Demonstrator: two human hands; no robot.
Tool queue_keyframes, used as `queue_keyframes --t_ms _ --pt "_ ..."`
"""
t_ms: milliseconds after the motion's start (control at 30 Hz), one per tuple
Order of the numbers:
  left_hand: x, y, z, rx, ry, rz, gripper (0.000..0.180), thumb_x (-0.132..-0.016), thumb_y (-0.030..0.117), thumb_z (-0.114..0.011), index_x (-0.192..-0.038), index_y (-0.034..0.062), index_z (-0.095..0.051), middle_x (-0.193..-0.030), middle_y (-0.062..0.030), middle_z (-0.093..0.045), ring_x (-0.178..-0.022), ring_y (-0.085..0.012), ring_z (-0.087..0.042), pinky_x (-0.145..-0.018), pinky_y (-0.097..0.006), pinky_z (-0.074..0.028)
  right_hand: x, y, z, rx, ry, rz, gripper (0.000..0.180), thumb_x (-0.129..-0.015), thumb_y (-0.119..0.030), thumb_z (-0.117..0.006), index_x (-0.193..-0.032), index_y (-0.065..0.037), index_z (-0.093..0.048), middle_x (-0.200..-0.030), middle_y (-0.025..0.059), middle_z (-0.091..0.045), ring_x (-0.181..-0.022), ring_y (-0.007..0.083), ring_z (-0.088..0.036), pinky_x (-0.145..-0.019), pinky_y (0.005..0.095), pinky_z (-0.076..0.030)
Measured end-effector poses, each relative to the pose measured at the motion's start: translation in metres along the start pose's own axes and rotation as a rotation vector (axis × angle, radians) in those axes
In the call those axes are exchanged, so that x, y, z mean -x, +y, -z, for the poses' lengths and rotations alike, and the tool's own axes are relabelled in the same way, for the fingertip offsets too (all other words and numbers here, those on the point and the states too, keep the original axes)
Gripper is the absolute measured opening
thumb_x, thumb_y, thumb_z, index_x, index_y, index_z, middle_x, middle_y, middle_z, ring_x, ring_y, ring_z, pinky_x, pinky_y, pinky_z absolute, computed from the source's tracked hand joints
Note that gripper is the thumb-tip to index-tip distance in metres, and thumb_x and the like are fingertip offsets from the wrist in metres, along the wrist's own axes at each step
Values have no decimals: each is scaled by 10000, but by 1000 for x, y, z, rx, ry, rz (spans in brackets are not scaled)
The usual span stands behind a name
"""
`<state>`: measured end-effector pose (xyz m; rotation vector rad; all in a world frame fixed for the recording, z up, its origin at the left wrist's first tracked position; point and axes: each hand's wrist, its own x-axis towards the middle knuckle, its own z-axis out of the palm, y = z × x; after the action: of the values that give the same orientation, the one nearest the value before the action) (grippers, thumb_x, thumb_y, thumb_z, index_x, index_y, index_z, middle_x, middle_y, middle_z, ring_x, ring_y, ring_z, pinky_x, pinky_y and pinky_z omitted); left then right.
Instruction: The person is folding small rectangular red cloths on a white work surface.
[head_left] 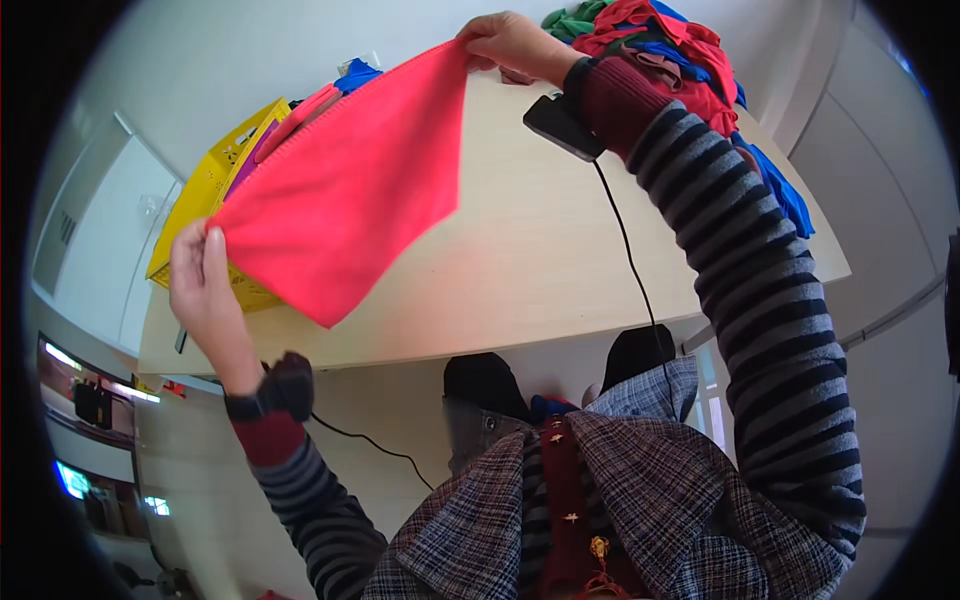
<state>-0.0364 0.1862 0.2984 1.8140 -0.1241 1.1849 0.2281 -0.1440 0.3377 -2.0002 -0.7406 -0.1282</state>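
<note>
Checked coat [650,465] nearest, striped sleeves [770,290] either side. Left grip [205,290] pinches one corner of red cloth [350,190]; right grip [515,45] pinches another. Edge taut between, rest hanging over bench [520,270]. Yellow crate [195,205] partly behind cloth, left. Black device [562,127], cable [628,240] trailing, near right wrist. Mixed-colour fabric heap [690,60] far right.

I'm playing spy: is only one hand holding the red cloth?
No, the left hand and right hand each grip the red cloth.
</note>
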Motion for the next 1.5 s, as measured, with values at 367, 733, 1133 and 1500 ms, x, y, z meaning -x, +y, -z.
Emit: queue_keyframes --t_ms 367,733,1133,1500 --pt "235 -36 -189 -84 -618 -201 104 -829 17 -703 -906 25 -634 -889 -126 -635 -821 -327 -640 -710 -407 -523 57 242 -41 413 -6 -7 221 -892 -165 -567 -985 -106 -759 -930 170 -731 -911 350 -690 -836 423 -535" --pt "277 -35 -271 92 -831 -174 99 -833 44 -680 -900 46 -607 -856 -113 -597 -821 -321 -636 -675 -399 -523 107 312 2 470 37 -294 256 -895 -114 -535 -1051 -80 -735 -1046 183 -725 -1021 355 -672 -913 401 -514" --pt "311 -15 -345 173 -834 -214 87 -789 22 -669 -848 15 -605 -815 -140 -577 -801 -339 -636 -681 -443 -524 203 232 -12 435 10 -83 302 -961 -286 -607 -1191 -101 -671 -1189 186 -677 -1055 364 -663 -903 429 -535" --pt "238 -88 -139 -365 -585 -18 189 -825 33 -717 -1007 17 -667 -1071 -146 -644 -1023 -337 -620 -885 -422 -512 338 183 -91 732 12 -62 534 -1012 -287 -565 -1473 -39 -460 -1542 154 -443 -1469 347 -350 -1215 460 -259"
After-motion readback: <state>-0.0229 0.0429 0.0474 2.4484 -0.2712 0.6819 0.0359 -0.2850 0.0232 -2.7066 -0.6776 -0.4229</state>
